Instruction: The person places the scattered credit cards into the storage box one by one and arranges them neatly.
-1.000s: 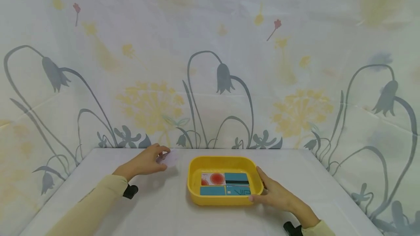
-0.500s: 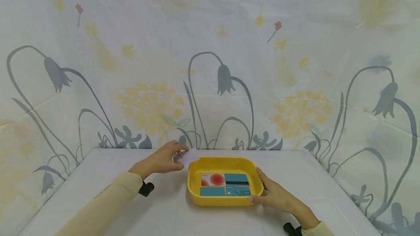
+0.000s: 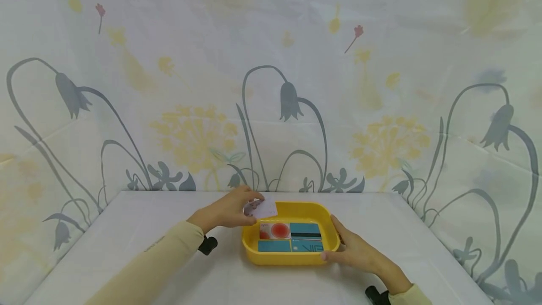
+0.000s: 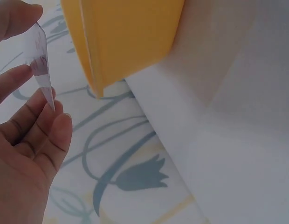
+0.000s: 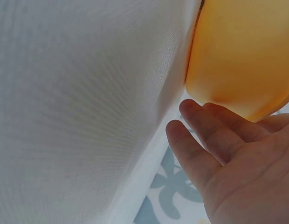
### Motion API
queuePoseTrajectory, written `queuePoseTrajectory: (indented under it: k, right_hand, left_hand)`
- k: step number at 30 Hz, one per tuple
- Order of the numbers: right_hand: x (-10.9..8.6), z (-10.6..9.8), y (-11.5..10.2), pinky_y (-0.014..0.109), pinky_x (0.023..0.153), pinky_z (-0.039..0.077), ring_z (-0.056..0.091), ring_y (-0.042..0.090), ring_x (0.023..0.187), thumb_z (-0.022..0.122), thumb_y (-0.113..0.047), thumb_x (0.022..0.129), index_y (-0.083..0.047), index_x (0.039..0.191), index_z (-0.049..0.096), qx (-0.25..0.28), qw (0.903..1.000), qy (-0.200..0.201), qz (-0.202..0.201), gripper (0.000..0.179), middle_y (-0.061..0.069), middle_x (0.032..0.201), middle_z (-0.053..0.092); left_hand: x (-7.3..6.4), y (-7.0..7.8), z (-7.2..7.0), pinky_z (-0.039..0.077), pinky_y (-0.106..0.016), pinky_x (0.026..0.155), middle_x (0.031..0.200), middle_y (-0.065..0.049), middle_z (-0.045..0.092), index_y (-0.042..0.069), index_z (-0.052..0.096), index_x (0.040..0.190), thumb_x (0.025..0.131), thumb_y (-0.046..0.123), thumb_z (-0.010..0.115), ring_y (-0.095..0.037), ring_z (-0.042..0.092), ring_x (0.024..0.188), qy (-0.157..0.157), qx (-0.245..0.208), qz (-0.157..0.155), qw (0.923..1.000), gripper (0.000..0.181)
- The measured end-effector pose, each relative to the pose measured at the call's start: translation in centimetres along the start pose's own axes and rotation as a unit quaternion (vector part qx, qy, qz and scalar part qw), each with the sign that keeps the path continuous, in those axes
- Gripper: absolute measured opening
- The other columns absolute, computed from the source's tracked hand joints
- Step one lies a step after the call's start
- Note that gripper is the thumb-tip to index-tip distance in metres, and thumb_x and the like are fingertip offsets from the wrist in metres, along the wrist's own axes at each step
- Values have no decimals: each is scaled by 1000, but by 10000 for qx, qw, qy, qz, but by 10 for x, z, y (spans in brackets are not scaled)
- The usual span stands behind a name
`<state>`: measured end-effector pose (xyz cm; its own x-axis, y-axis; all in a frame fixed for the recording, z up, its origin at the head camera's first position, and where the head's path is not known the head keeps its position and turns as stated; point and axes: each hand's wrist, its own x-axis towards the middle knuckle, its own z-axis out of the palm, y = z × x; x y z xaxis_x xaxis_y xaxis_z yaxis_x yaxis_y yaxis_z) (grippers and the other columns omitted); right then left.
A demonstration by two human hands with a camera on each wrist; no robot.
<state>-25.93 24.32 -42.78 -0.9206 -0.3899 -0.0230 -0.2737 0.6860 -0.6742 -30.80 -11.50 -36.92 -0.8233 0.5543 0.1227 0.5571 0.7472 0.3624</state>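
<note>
My left hand pinches a pale card by its edges, between the thumb and fingers. The card overlaps the back left corner of a yellow plastic tray in the head view. Seen edge-on in the left wrist view, the card has purplish print and stands beside the tray's wall. My right hand holds the tray's right end, its thumb at the front corner and its fingers along the side. Inside the tray lie a white card with red circles and several blue cards, one reading VIP.
The tray stands on a table with a white cloth. Behind the table hangs a backdrop printed with grey and yellow flowers. A black wrist strap shows below the left wrist.
My left hand has moved right with the pale card, from beside the tray to over its back left corner. The right hand and the tray have stayed in place.
</note>
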Motion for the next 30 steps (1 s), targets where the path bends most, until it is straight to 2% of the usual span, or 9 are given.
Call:
queuePoseTrajectory:
  k: [4,13,19,22,28,30]
  right_hand:
    - [-1,0,0,57,105,30,36,36,134,71,-49,80,-1,152,8,24,10000,-5,1,107,22,152,25]
    - [0,0,2,57,105,29,34,36,135,70,-51,80,-1,152,8,14,10000,-25,-15,108,22,153,23]
    - [1,-1,2,57,106,28,31,37,136,70,-51,80,-2,152,7,-11,10000,-23,4,108,22,154,22]
    - [1,0,2,58,106,28,31,37,136,70,-53,79,-3,153,7,-73,10000,5,61,109,21,154,23]
    - [1,0,3,58,106,27,30,37,137,71,-53,78,-3,153,8,-90,9999,19,86,110,21,154,23]
    - [1,0,2,58,106,27,31,37,137,71,-53,79,-3,152,7,-56,10000,2,68,110,21,154,23]
  left_hand:
    - [5,6,6,46,-38,90,113,2,51,24,59,127,80,29,72,-15,46,101,-171,69,110,9998,49]
    - [15,16,17,44,-27,82,103,3,50,21,62,125,79,28,74,-13,44,94,-499,28,308,9983,49]
    - [22,18,24,43,-25,80,100,4,48,22,63,125,77,35,77,-12,43,93,-704,-27,239,9972,52]
    - [24,20,26,43,-27,83,102,4,49,21,63,124,77,33,77,-13,44,94,-786,-62,187,9967,51]
    - [29,21,34,41,-37,99,116,1,52,22,63,123,78,31,78,-16,45,106,-905,42,21,9959,49]
    - [31,20,37,41,-37,100,114,3,52,23,63,123,77,33,78,-15,46,105,-934,74,-33,9956,49]
